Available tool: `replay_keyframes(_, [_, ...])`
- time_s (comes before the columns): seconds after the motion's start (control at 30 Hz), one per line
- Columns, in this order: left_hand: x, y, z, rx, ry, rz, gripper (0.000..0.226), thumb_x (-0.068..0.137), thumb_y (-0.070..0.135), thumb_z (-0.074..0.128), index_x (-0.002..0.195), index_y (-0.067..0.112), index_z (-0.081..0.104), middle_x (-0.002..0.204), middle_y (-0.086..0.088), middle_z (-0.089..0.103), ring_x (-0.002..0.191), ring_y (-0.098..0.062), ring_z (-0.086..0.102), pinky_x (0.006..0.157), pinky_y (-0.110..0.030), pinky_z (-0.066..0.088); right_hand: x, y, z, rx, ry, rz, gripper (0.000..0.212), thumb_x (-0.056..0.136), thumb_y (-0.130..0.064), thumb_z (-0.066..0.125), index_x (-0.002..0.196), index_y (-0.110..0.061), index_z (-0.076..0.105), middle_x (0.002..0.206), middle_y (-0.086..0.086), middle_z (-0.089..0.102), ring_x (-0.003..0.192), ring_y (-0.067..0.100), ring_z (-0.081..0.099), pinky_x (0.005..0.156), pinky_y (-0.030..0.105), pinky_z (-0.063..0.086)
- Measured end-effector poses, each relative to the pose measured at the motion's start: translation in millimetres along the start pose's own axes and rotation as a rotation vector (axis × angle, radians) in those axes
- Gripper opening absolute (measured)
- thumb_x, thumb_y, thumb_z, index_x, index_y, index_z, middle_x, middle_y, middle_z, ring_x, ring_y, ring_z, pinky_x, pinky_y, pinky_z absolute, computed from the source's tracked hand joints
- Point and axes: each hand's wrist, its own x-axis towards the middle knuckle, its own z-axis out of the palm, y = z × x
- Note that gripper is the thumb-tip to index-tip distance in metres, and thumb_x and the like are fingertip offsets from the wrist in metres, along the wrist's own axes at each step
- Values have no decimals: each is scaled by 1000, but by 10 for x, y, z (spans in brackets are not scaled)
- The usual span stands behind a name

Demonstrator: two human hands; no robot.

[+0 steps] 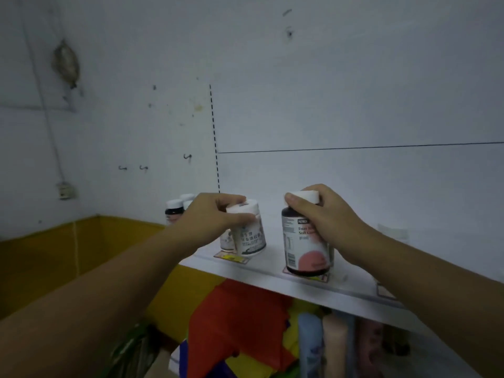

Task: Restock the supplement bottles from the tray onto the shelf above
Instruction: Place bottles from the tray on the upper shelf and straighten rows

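the right hand curled round the cap of a dark bottle at the front edge of the shelf. farther in, the left hand pinched a white bottle by its cap. more bottles stood behind, near the wall.

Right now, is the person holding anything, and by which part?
Left hand grips the white plastic bottle by its cap; right hand grips the dark pink-labelled bottle by its white cap.

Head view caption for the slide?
Left hand grips white plastic bottle, right hand grips dark white-capped bottle, both at the white shelf.
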Motion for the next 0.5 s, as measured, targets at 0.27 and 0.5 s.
replay_keyframes(0.27, [916,-272,-81,198,16,129,46,65,37,79,109,28,68,102,11,66,87,-6,64,59,-17,50,614,-90,184,-24,123,-91,39,72,-58,59,91,-24,54,76,-3,67,59,5,66,56,27,51])
replay_keyframes(0.5, [1550,-572,-21,405,-215,282,44,62,45,78,102,30,69,105,12,63,85,-6,59,64,-19,44,1011,-93,420,-85,266,-65,40,76,-56,60,92,-20,58,72,-4,66,63,12,65,64,33,54])
